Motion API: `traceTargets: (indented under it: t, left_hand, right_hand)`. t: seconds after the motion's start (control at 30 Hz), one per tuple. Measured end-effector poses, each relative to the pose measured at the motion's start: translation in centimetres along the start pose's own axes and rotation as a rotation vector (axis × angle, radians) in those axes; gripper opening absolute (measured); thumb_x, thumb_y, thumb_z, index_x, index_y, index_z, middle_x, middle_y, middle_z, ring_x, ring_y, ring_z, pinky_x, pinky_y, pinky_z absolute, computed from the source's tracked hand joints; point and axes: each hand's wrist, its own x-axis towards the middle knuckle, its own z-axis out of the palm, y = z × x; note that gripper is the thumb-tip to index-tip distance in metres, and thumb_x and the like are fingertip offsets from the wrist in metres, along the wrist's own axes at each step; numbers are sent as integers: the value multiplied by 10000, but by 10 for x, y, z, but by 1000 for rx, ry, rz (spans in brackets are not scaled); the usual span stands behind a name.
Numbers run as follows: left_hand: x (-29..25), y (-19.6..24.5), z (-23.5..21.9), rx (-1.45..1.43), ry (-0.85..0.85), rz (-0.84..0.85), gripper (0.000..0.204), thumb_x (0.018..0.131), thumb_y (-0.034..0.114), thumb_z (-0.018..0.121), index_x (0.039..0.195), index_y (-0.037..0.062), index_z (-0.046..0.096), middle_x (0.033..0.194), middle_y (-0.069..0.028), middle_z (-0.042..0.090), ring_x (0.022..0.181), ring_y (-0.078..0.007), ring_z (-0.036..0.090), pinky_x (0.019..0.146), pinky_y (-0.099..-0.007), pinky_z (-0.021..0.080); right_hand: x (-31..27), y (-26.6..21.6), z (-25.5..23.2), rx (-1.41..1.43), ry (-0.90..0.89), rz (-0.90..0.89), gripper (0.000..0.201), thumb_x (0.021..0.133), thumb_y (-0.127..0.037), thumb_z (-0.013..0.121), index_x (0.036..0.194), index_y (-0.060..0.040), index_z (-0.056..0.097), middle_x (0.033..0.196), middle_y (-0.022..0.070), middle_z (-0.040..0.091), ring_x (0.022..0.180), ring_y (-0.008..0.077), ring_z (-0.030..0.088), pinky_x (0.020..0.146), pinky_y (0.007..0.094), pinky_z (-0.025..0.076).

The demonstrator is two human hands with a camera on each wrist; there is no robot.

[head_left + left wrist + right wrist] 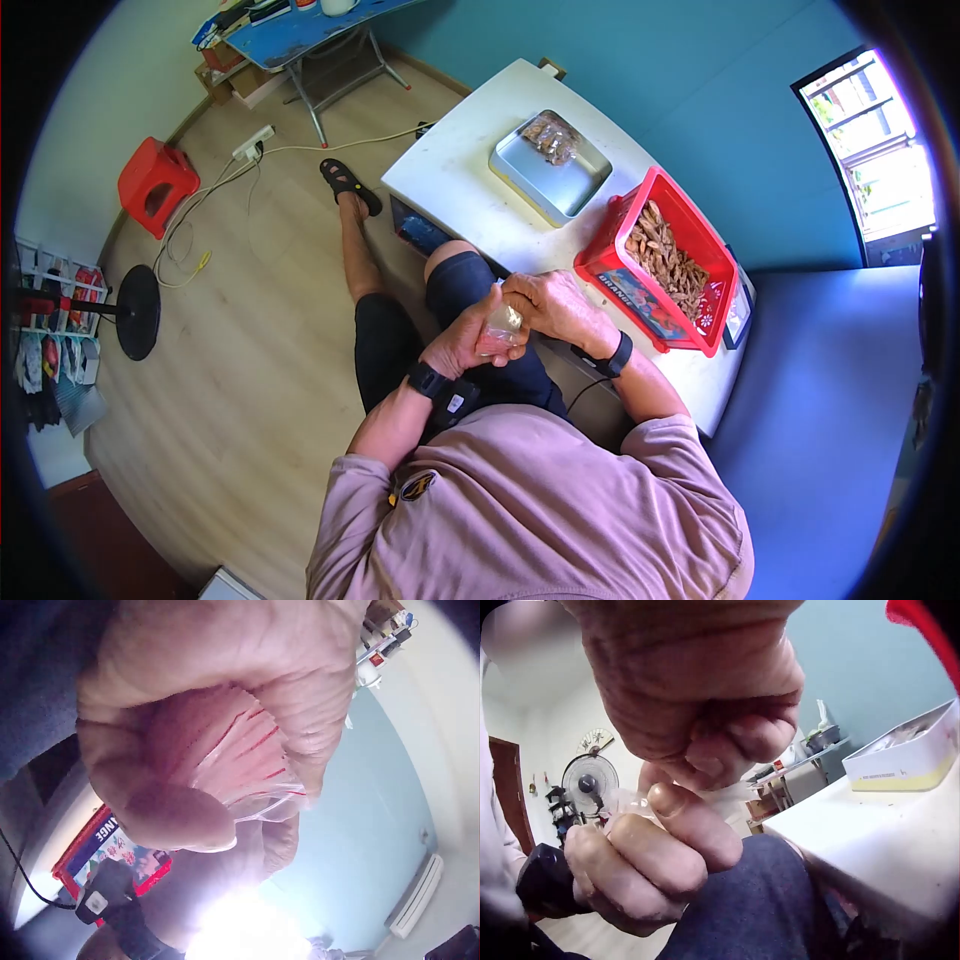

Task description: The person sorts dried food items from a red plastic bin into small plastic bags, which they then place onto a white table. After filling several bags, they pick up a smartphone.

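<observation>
Over the lap, my left hand (pixel 462 338) grips a bundle of small clear zip bags (pixel 500 328). In the left wrist view, the stacked bags (pixel 232 754) show pinkish layers with red seal lines, and the left fingers (pixel 176 817) curl round them. My right hand (pixel 562 305) meets the left at the bundle's top end. The right wrist view has the right hand (pixel 697 690) with curled fingers pinching at the clear plastic (pixel 626 802), just above the left hand (pixel 641 862). The right fingertips are partly hidden there.
On the white table (pixel 450 150), a metal tray (pixel 575 195) holds a clear bag of brown pieces (pixel 552 138). A red basket (pixel 598 250) of brown dried pieces stands nearer the right arm. A red stool (pixel 155 180), power strip (pixel 253 143) and cables lie to the left.
</observation>
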Motion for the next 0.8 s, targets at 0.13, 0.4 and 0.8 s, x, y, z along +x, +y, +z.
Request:
traceTargets:
  t: [0.13,0.4,0.8]
  left_hand:
    - [3,-1,-2,95,35,-66,417,845,406,671,988,19,614,773,-113,602,650,-247,589,419,-260,451]
    - [7,1,-7,145,-14,-138,267,793,176,657,984,-2,605,808,-123,616,754,-276,631,477,-291,493]
    - [24,17,-16,90,-100,104,129,826,94,620,919,57,539,888,-77,580,874,-242,607,615,-312,521]
  right_hand:
    - [-4,-2,-4,-113,3,1,118,813,-137,649,902,-60,639,740,131,649,667,328,650,592,391,510]
    - [1,1,-13,-43,-63,97,82,810,-136,641,856,-68,632,720,127,642,659,327,651,576,396,509]
    - [151,97,-153,-728,-308,388,251,783,-215,648,999,-90,665,906,151,681,881,341,646,769,420,498]
